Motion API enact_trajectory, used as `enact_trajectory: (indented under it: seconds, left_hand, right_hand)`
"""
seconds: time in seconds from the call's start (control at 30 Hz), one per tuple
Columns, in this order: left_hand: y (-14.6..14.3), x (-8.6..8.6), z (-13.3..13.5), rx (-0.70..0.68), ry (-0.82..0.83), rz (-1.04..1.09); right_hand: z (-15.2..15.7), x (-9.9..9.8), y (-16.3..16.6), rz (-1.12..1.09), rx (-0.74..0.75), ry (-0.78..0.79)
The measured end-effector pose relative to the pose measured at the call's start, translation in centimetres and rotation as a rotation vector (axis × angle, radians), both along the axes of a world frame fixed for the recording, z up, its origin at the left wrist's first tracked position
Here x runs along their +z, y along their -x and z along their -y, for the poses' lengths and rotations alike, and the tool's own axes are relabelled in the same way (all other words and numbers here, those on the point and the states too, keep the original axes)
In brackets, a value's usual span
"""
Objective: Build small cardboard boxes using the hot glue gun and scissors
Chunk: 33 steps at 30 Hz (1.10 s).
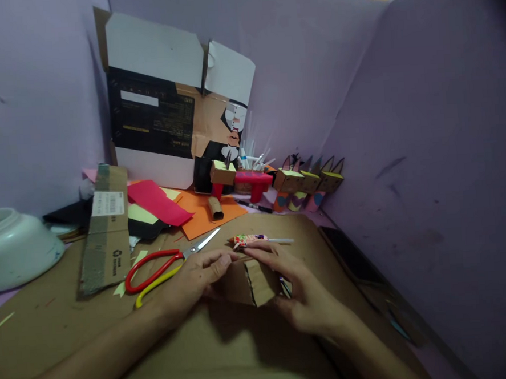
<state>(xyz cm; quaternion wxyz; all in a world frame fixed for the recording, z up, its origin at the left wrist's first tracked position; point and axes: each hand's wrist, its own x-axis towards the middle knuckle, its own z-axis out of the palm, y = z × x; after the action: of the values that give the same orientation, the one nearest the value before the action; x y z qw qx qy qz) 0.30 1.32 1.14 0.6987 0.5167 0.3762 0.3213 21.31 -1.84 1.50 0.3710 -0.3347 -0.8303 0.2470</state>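
A small folded cardboard box (pixel 265 283) is held between both hands above the cardboard-covered table. My left hand (pixel 204 275) grips its left side, thumb on top and the fingers partly hidden behind it. Around the right side curl the fingers of my right hand (pixel 299 286). Something dark and pale shows beneath that palm, too small to make out. Just beyond the fingertips lies a cone-tipped, pattern-wrapped tube (pixel 250 240) with a pale stick. Scissors (pixel 172 266) with one red and one yellow handle lie beside my left hand, blades apart.
On the left are a white bowl (pixel 19 246) and a cardboard strip (pixel 105 233). Coloured paper (pixel 159 202) and a small cardboard tube (pixel 215 208) lie behind. Eared cardboard figures (pixel 293 178) line the back right, and an unfolded box (pixel 154 118) leans on the wall.
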Motion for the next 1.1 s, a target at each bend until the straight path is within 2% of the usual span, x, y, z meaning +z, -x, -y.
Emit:
enact_trajectory:
  seconds: [0.1,0.23,0.33,0.4,0.53,0.67,0.8,0.97,1.1]
  left_hand:
    - [-0.2,-0.5,-0.1,0.003,-0.021,0.027]
    - [-0.5,-0.9,-0.1,0.078,-0.05,0.103]
    - [-0.9,-1.2,0.1,0.088,-0.104,0.045]
    - [-1.2,-1.6,0.2,0.054,-0.209,-0.067]
    - [-1.2,-1.9,0.3,-0.018,-0.387,-0.259]
    - [-0.5,-0.9,0.5,-0.001,-0.248,-0.304]
    - [-0.4,-0.4,0.4,-0.055,-0.168,-0.069]
    - [-0.6,-1.2,-0.5,0.034,-0.096,-0.037]
    - [0.5,-1.4,-0.7,-0.045,-0.111,-0.135]
  right_hand:
    - [-0.4,-0.6,-0.1,-0.058,-0.053,0.034]
    - [-1.1,-1.8,0.2,-0.365,-0.2,0.135]
    - [-1.5,-2.2,0.6,-0.497,-0.314,0.194]
    - [-1.6,-2.4,0.8,-0.483,-0.352,0.218]
    - [-1.5,-2.8,0.7,-0.268,-0.301,0.198]
    - [-0.8,-2.9,0.6,-0.123,-0.196,0.191]
    - [-0.2,-2.8,0.8,-0.143,-0.103,0.24]
    - [0.0,-2.8,1.4,-0.162,-0.152,0.31]
    - [0.0,-2.5,1.9,-0.234,-0.166,0.38]
